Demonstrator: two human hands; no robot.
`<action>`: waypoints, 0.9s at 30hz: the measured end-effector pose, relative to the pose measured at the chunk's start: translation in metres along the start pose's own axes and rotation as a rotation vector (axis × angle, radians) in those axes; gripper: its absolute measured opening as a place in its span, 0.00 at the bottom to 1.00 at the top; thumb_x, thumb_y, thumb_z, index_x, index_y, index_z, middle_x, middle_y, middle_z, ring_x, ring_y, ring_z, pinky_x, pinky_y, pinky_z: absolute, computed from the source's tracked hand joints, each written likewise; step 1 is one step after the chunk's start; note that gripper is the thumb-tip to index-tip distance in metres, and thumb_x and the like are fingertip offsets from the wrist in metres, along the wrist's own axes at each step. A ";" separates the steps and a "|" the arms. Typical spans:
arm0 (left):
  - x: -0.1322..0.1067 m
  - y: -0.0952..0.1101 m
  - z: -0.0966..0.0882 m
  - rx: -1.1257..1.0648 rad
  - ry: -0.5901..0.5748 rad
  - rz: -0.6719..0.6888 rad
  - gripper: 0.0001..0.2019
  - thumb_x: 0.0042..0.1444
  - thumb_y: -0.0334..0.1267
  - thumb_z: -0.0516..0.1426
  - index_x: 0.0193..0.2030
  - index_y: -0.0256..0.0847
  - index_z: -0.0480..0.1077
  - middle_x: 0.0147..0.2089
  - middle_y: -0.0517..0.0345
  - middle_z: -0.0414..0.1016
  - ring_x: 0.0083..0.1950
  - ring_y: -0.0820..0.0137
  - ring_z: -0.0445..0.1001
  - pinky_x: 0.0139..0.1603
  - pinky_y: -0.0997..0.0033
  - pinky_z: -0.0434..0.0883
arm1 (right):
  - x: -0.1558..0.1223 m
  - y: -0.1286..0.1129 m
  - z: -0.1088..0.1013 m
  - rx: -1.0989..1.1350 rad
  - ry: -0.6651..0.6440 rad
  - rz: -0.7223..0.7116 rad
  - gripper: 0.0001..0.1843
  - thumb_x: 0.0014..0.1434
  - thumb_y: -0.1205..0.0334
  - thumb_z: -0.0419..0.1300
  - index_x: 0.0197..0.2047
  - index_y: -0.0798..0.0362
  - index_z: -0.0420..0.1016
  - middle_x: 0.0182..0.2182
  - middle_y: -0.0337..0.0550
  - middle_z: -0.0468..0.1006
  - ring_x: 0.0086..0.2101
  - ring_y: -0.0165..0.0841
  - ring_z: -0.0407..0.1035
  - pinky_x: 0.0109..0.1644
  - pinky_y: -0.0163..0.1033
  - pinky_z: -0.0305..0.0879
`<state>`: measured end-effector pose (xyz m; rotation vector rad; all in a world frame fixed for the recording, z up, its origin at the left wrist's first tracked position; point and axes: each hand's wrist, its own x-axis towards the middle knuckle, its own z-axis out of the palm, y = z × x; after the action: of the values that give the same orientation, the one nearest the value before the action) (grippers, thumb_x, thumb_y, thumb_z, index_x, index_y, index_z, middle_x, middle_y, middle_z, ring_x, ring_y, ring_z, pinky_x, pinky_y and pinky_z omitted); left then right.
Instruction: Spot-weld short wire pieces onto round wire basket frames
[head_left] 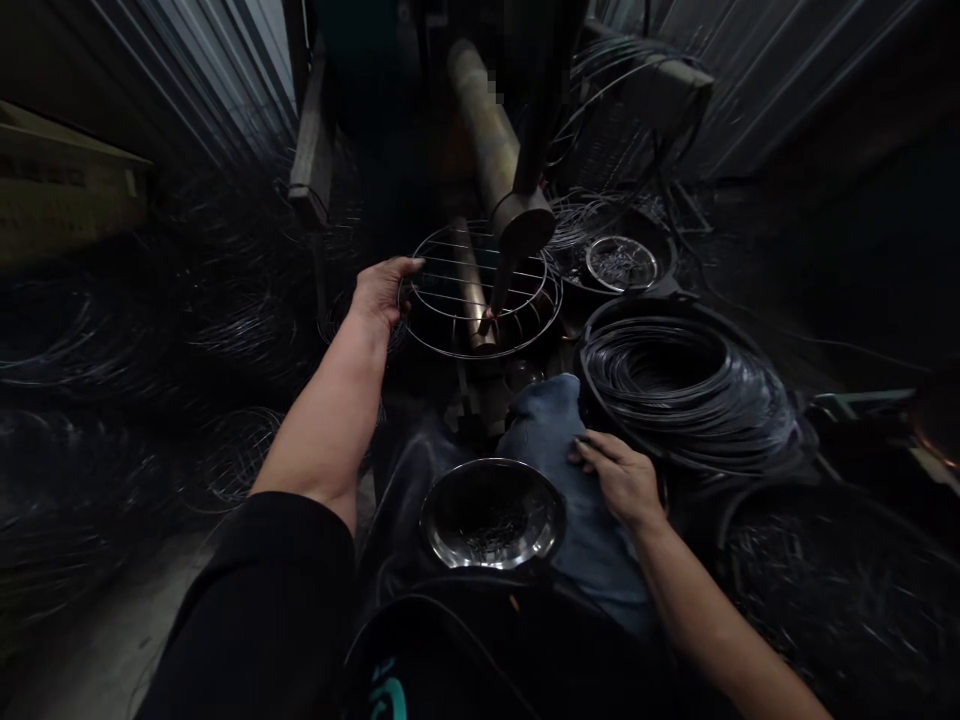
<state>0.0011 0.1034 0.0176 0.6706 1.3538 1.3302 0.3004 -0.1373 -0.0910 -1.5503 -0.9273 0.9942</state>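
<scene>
My left hand (384, 290) grips the left rim of a round wire grille (480, 290), holding it under the tip of a welding machine's electrode arm (517, 235). A small glow shows where the tip meets the wires. My right hand (621, 478) rests on my knee in blue jeans (551, 425), fingers curled loosely and flat, holding nothing. A shiny steel bowl (491, 512) with small wire pieces sits in my lap, just left of the right hand.
A big coil of black wire (686, 385) lies right of my knee. Behind it a dark pan (660, 250) holds a second steel bowl (621, 262). Heaps of wire rings (232, 330) fill the left floor. Corrugated metal walls (225, 70) stand on both sides.
</scene>
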 end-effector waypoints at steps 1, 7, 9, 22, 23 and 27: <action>-0.002 0.000 -0.001 0.004 0.001 0.004 0.11 0.35 0.31 0.65 0.27 0.36 0.68 0.22 0.58 0.67 0.22 0.72 0.67 0.15 0.78 0.53 | -0.001 -0.004 0.000 -0.003 -0.001 -0.019 0.17 0.41 0.52 0.72 0.32 0.54 0.82 0.30 0.45 0.80 0.24 0.32 0.73 0.22 0.35 0.67; -0.034 -0.007 -0.012 -0.170 0.088 -0.011 0.19 0.35 0.27 0.65 0.38 0.37 0.69 0.25 0.61 0.69 0.22 0.74 0.68 0.15 0.79 0.51 | 0.011 -0.074 0.043 0.097 -0.025 -0.343 0.10 0.46 0.58 0.70 0.33 0.51 0.82 0.25 0.40 0.78 0.23 0.31 0.71 0.24 0.37 0.70; -0.047 -0.012 -0.015 -0.225 0.122 0.003 0.25 0.36 0.26 0.65 0.44 0.37 0.68 0.26 0.61 0.70 0.23 0.73 0.69 0.15 0.80 0.53 | 0.018 -0.097 0.071 0.164 -0.090 -0.460 0.07 0.49 0.59 0.69 0.32 0.51 0.81 0.30 0.41 0.78 0.26 0.32 0.74 0.26 0.36 0.71; -0.076 -0.024 -0.011 -0.273 0.190 0.040 0.33 0.38 0.28 0.65 0.56 0.34 0.67 0.28 0.62 0.71 0.26 0.75 0.71 0.17 0.80 0.57 | 0.033 -0.114 0.125 -0.169 -0.083 -0.451 0.07 0.54 0.61 0.62 0.34 0.52 0.81 0.29 0.41 0.80 0.23 0.30 0.72 0.30 0.36 0.70; -0.076 -0.023 -0.011 -0.277 0.190 0.030 0.33 0.38 0.28 0.65 0.56 0.34 0.67 0.28 0.62 0.71 0.26 0.74 0.71 0.17 0.80 0.57 | 0.034 -0.115 0.124 -0.150 -0.106 -0.466 0.07 0.54 0.60 0.62 0.33 0.52 0.81 0.28 0.41 0.79 0.23 0.30 0.72 0.31 0.36 0.70; -0.076 -0.025 -0.012 -0.291 0.191 0.053 0.32 0.38 0.28 0.66 0.54 0.35 0.68 0.29 0.61 0.72 0.27 0.75 0.71 0.17 0.80 0.58 | 0.037 -0.115 0.122 -0.193 -0.164 -0.540 0.05 0.53 0.62 0.63 0.30 0.51 0.80 0.25 0.39 0.77 0.27 0.32 0.73 0.35 0.36 0.70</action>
<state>0.0174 0.0244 0.0143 0.3915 1.2633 1.6282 0.1918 -0.0416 0.0012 -1.2751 -1.4967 0.6607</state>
